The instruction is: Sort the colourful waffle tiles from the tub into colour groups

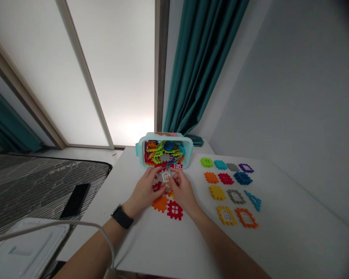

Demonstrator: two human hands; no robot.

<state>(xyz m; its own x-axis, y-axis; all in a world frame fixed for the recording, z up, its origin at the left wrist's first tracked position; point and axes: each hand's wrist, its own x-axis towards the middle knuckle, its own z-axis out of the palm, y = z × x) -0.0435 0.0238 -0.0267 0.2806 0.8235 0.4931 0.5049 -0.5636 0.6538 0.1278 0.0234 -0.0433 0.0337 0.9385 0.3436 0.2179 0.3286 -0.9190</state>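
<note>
Between my two hands is a grey notched building tile with a white window insert (166, 177). My left hand (147, 189) has its fingers closed on the tile's left and lower side. On the other side, my right hand (182, 190) pinches the tile with bent fingers. Beneath and near the hands lie an orange tile (160, 204) and a red tile with a cross-shaped window (175, 210). Other red and yellow pieces there are partly covered by my fingers. A red tile with a white window (177, 166) shows just beyond my right hand.
A light-blue tub (189, 155) full of coloured tiles stands beyond my hands. To the right, tiles lie in rows, among them a yellow one (217, 193) and a blue stack (243, 178). A phone (75, 200), a white lid (26, 248) and a cable (84, 223) are at left.
</note>
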